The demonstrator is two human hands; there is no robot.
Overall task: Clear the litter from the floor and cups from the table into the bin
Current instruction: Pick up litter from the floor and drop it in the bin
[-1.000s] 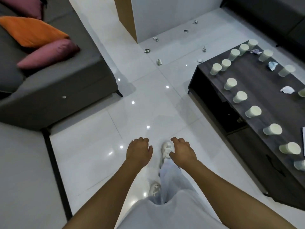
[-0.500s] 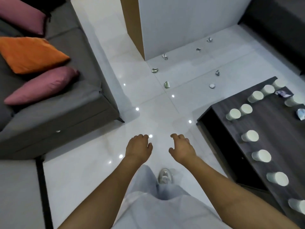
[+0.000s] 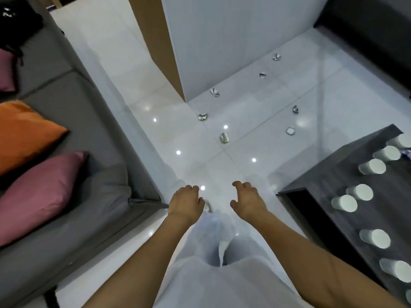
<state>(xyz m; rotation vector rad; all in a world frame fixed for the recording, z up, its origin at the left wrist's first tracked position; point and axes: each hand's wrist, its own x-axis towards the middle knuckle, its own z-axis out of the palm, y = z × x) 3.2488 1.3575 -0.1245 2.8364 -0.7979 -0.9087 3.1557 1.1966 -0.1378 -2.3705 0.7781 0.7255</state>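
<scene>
Small crumpled grey-white litter scraps (image 3: 224, 138) at twelve o'clock; left hand (image 3: 185, 202) and right hand (image 3: 246, 200) apart, loosely curled, empty.

Open floor (image 3: 195, 134) ahead — sofa (image 3: 73, 196) left, table (image 3: 355, 174) right.

I note a glossy white tiled floor (image 3: 255, 121) and a dark grey wood-grain counter (image 3: 333, 181) bearing pale white cups (image 3: 372, 166). The sofa (image 3: 77, 121) is grey, carrying one orange cushion (image 3: 24, 132) and one mauve cushion (image 3: 42, 194).
</scene>
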